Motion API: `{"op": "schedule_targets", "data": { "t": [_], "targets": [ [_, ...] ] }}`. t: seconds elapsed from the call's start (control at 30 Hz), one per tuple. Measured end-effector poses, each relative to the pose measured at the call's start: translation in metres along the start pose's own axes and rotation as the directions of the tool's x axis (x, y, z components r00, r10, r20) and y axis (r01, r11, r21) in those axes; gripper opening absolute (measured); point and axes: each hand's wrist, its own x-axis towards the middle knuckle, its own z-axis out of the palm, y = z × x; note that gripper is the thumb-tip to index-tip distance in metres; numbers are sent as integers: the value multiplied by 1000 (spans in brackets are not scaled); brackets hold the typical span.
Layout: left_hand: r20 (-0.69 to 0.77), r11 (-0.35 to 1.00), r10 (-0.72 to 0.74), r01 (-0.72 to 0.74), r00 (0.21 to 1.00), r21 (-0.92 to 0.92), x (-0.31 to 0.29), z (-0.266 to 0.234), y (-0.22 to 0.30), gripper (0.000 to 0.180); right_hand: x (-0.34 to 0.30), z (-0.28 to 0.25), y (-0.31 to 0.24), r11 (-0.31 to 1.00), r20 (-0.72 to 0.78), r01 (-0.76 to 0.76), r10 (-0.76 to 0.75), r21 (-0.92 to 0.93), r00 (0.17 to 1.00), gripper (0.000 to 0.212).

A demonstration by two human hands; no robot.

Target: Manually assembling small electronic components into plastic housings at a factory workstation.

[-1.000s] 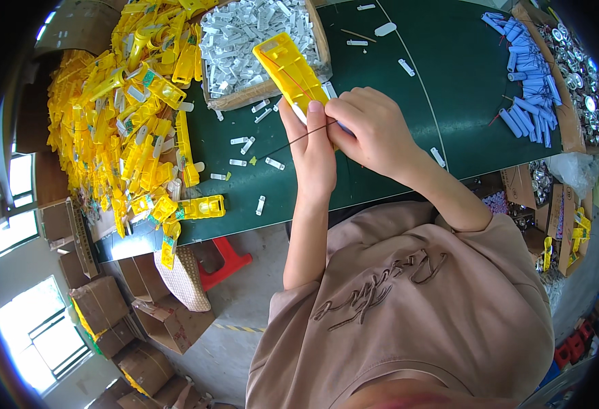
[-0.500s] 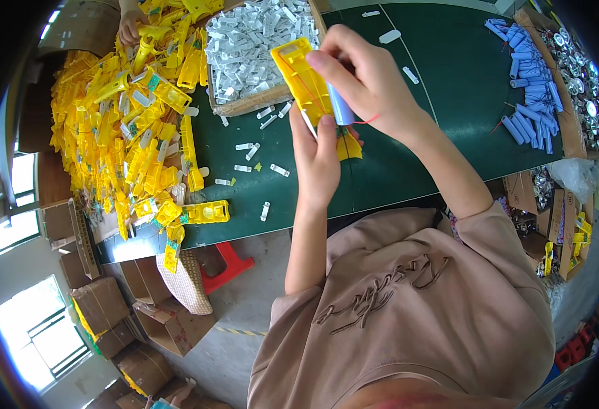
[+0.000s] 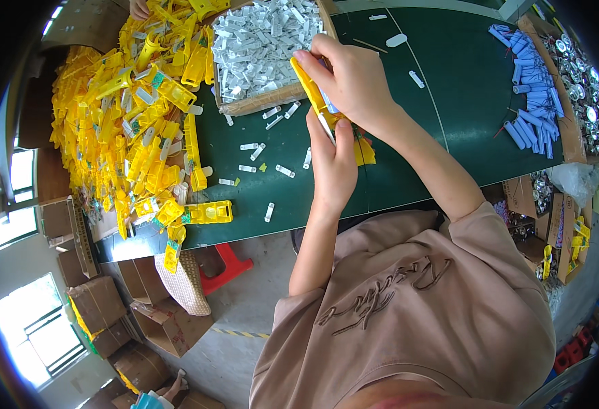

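Over the table, my left hand (image 3: pixel 333 160) is closed around the lower part of a yellow plastic casing (image 3: pixel 306 80), its thumb pressing at the side. A white strip shows along the casing's edge by those fingers. My right hand (image 3: pixel 355 80) is closed on the upper end of the same casing, thumb at its top. Between the right palm and the casing lies a blue cylindrical battery (image 3: pixel 329 102), mostly covered by the hand. A yellow part (image 3: pixel 366 152) sticks out beyond the left hand; whether it belongs to the casing I cannot tell.
A large heap of yellow casings (image 3: pixel 119 136) covers the table's left, with another person's hand (image 3: pixel 138 9) behind it. A cardboard box of white plastic pieces (image 3: pixel 269 51) stands beyond my hands. Blue batteries (image 3: pixel 535 88) and a box of round metal parts (image 3: pixel 586 95) lie right.
The casing has turned more edge-on, and both hands have shifted slightly right. The right hand now covers more of the battery. The other person's hand has drawn back towards the far edge.
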Motion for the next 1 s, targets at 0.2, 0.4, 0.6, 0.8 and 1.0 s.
{"op": "schedule_targets", "data": {
  "t": [0.2,0.4,0.6,0.8,1.0],
  "targets": [
    [-9,998,43,-43,999,49,-2,-1,-2,24,-4,-8,0,993,44,-54,49,107,998,26],
    [-17,993,25,-23,1000,114,-1,3,1,29,-9,-2,6,984,-86,-23,38,176,996,29],
    [16,999,-25,24,1000,27,-2,0,-2,29,-7,-10,9,992,21,29,-32,125,999,25],
    [-21,999,18,-17,1000,36,2,-5,-4,24,-16,-2,9,920,31,-61,53,387,998,16],
    [-55,956,149,-130,987,265,2,-7,-6,25,-19,-24,-2,930,217,-145,72,339,974,19]
  ]
}}
